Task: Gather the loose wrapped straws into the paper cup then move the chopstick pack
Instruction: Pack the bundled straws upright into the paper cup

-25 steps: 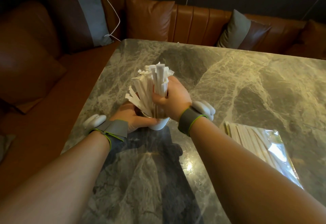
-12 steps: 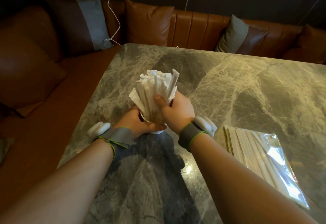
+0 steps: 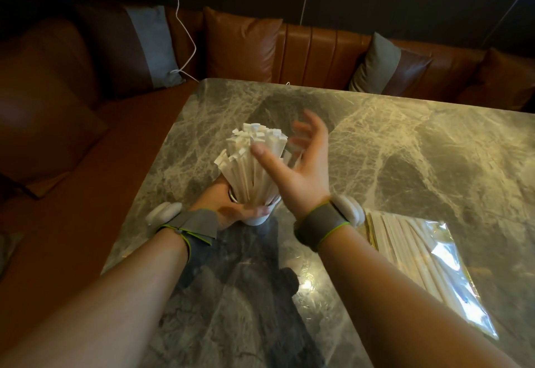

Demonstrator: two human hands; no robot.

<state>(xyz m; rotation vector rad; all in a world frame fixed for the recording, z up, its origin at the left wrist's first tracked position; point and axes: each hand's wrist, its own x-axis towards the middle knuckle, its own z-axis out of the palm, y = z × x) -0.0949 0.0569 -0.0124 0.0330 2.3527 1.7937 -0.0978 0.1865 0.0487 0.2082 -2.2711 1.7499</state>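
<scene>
- The left hand was wrapped around the white paper cup, which stood on the marble table near its left edge.
- The thumb of that hand crossed the front of the cup just below the rim; the fingers curled around the far side.
- A thick bundle of wrapped straws stood upright in the cup, fanning outward at the top, their flat paper ends spread above the rim.
- The right hand was spread wide and held nothing, palm turned toward the straws, thumb lying across the front of the bundle and fingers blurred just beside its right edge.
- Whether those fingers touched the straws could not be told.
- The chopstick pack, a clear shiny sleeve with pale sticks lying side by side inside, lay flat on the table to the right of the right forearm, apart from the cup.
- Both wrists wore a grey band with a green edge and a white pod attached.
- A brown leather sofa with cushions ran along the table's far and left sides.
</scene>
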